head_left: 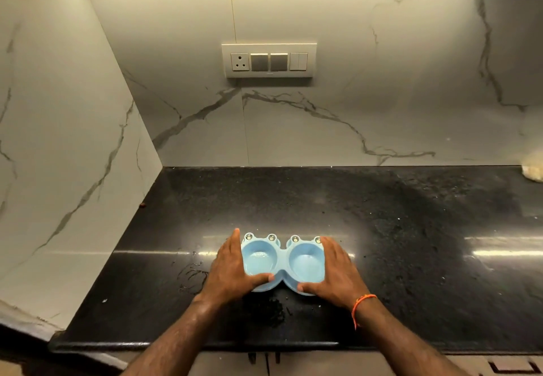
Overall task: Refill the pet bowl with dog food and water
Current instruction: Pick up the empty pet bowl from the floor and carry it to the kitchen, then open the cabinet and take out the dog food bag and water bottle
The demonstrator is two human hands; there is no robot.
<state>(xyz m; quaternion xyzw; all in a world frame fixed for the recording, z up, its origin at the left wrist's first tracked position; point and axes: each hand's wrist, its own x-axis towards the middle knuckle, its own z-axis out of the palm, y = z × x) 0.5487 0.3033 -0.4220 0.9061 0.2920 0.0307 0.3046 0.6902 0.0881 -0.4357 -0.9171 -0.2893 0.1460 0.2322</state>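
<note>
A black stone counter (411, 228) ran along a wall (323, 23) of pale marble with grey veins. The counter was shiny and speckled, with small crumbs and wet marks on it. It met another marble wall at a corner on the left. A white switch plate (269, 60) with a socket sat on the back wall. Something pale and fuzzy (533, 170) lay at the far right edge; I could not tell what it was.

The bowl (282, 261) sat on the counter near its front edge. It was light blue, smooth plastic, with two round cups joined side by side and four little bumps along the back.

The left hand (232, 270) gripped the bowl's left end, thumb across the front rim. The right hand (335, 273) gripped the right end the same way. An orange thread (360, 305) circled the right wrist.
</note>
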